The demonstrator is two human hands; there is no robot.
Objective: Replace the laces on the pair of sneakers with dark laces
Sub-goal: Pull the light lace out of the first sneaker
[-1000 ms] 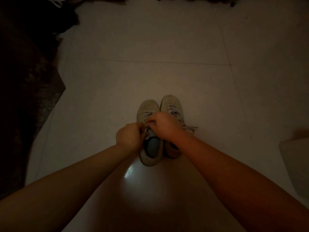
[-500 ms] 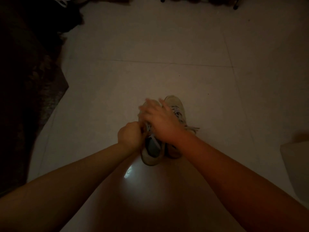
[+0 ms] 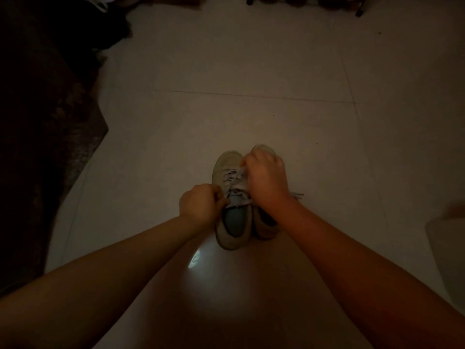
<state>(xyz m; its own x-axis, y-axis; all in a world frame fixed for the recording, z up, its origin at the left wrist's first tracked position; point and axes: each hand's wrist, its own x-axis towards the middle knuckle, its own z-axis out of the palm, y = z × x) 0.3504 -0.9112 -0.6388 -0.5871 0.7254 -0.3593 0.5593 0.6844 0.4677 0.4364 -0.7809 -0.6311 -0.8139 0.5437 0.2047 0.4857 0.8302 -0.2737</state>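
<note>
Hands have moved since a moment ago. On the left side, our left hand (image 3: 201, 205) has stayed almost where it was, by the near end of the left sneaker (image 3: 231, 197). Its fingers are curled tight at the side of the shoe, and it looks like they pinch a bit of the light lace (image 3: 235, 180) there, but it is too dark for us to be sure. Our right hand (image 3: 264, 175) was sitting low over the tongue one second ago. Now it has gone up toward the toes, and its fingers are curled round a strand of that same lace, pulling it up and away. We think this means the old lace is being pulled out of its holes, so the job is only starting. We see no dark laces anywhere yet.

The left sneaker is pale and a bit worn, with a blue inside. Its lace looks loose and crisscrossed. The right sneaker (image 3: 264, 227) stands touching it, mostly hidden under our right hand, and its lace end (image 3: 297, 195) sticks out to the right. Both shoes stand on the pale tiled floor (image 3: 251, 71), right in front of us, toes pointing away.
</note>
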